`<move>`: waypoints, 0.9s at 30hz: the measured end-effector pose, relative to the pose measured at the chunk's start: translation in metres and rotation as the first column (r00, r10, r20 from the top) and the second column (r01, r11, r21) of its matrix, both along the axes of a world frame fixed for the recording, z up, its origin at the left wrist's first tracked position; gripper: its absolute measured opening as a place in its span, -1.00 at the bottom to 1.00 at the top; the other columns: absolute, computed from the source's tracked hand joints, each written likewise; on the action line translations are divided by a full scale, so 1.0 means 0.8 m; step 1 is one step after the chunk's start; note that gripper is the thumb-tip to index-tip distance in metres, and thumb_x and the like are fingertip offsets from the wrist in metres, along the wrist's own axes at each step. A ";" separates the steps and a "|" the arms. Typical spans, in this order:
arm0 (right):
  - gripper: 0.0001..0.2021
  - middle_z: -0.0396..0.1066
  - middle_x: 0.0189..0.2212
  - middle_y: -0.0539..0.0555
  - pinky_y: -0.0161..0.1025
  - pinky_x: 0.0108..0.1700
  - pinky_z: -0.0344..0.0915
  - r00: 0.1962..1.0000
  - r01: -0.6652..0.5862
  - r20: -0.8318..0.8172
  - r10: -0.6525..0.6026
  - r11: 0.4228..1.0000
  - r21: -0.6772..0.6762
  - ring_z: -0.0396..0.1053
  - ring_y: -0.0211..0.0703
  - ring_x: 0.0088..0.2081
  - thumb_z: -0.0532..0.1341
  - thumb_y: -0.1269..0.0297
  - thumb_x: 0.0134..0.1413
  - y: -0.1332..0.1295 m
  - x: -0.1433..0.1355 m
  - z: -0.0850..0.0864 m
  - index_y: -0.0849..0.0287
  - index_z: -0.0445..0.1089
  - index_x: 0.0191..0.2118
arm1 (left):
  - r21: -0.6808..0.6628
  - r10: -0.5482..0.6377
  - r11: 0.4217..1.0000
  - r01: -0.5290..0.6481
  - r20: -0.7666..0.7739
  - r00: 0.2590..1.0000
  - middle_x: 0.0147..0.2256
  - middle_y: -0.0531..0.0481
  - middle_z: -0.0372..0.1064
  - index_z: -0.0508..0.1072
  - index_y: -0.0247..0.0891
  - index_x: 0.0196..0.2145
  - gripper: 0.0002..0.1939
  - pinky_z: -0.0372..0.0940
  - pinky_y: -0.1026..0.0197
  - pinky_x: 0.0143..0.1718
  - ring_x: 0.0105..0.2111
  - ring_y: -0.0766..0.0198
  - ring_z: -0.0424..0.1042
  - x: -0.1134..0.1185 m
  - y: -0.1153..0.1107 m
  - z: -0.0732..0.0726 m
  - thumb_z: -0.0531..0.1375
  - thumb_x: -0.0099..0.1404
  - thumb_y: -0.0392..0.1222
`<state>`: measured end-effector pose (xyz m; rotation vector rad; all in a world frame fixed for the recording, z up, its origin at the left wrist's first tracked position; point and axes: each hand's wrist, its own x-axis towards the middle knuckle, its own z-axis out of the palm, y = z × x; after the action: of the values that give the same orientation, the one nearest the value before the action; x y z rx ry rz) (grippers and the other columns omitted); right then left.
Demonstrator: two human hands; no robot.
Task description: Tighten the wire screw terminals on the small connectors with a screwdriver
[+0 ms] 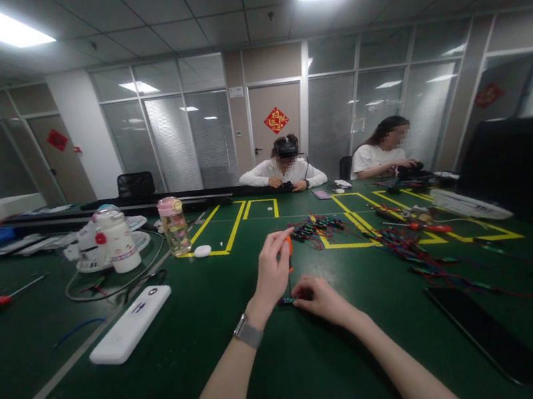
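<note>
My left hand [272, 260], with a watch on its wrist, is closed round the orange handle of a screwdriver [289, 246]. The thin dark shaft points down at a small green circuit board [286, 300] on the green table. Whether the tip touches the board is too small to tell. My right hand [318, 294] lies low beside it, fingers curled, thumb and fingertips pinching the board's right end. Just beyond my hands is a heap of small boards with red and dark wires [319, 226].
More wired boards [406, 248] trail to the right, near a dark flat panel [490, 332]. To the left are a white power bank [132, 325], a pink-lidded bottle [174, 227] and a white flask [120, 243]. Two people [285, 169] work across the table.
</note>
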<state>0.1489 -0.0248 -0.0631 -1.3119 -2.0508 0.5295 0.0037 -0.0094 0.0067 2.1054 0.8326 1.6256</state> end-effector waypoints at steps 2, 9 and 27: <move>-0.88 0.43 -0.41 0.04 -0.33 -0.33 0.26 1.000 -0.002 0.001 0.002 1.000 0.004 0.36 -0.20 -0.37 0.28 0.49 -0.10 0.000 0.000 0.001 0.22 0.51 -0.36 | 0.004 -0.035 0.999 0.035 0.024 0.999 -0.06 -0.11 0.36 0.38 -0.19 0.05 -0.66 0.30 0.16 -0.06 -0.07 0.21 0.37 0.000 0.000 0.000 -0.04 0.41 -0.22; -0.86 0.43 -0.41 0.05 -0.33 -0.33 0.25 1.000 -0.004 -0.002 0.004 1.000 0.008 0.36 -0.20 -0.37 0.27 0.50 -0.10 -0.001 0.000 0.001 0.22 0.52 -0.35 | 0.067 0.073 0.995 -0.076 0.052 0.996 -0.28 -0.01 0.35 0.50 -0.19 -0.19 -0.83 0.30 0.24 -0.24 -0.27 0.28 0.38 0.000 0.002 -0.003 0.19 0.27 -0.19; -0.88 0.41 -0.42 0.05 -0.32 -0.33 0.24 1.000 -0.005 -0.001 0.005 1.000 0.010 0.34 -0.20 -0.39 0.27 0.51 -0.10 -0.003 -0.001 0.003 0.24 0.51 -0.37 | 0.068 0.062 0.996 -0.065 0.041 0.997 -0.29 -0.01 0.36 0.51 -0.19 -0.18 -0.81 0.30 0.23 -0.21 -0.29 0.28 0.38 -0.001 -0.003 0.000 0.18 0.27 -0.16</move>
<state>0.1478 -0.0269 -0.0606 -1.3004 -2.0539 0.5223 0.0032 -0.0116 0.0067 2.1065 0.8508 1.7462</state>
